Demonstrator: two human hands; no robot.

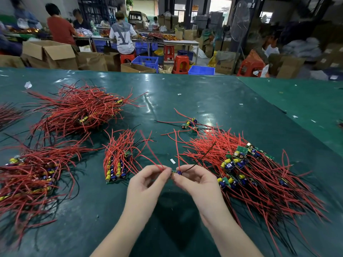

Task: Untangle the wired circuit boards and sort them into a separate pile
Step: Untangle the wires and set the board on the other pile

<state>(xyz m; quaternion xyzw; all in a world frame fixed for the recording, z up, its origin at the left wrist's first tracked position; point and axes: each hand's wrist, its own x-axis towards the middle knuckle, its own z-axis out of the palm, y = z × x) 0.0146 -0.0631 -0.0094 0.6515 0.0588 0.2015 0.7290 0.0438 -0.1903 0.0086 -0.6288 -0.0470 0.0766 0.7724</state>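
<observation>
A small board (176,172) is pinched between both hands above the table (204,101) — red wires held by the left hand (146,184), the board's end by the right hand (194,179). No writing can be read — the tangled pile (246,167) lies just right.

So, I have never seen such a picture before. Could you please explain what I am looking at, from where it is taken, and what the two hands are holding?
There is no machine here: a person works with two bare hands. The one picture comes from a camera worn on the person's head, looking forward and down. The left hand pinches red wires, and the right hand pinches a small circuit board between them, above the green table. To the right lies a tangled pile of boards with red and black wires. Just left of the hands lies a neater small pile, boards side by side. Bigger heaps lie further left, and a few loose boards lie beyond the hands. Behind the table, other people work among boxes and stools.
</observation>
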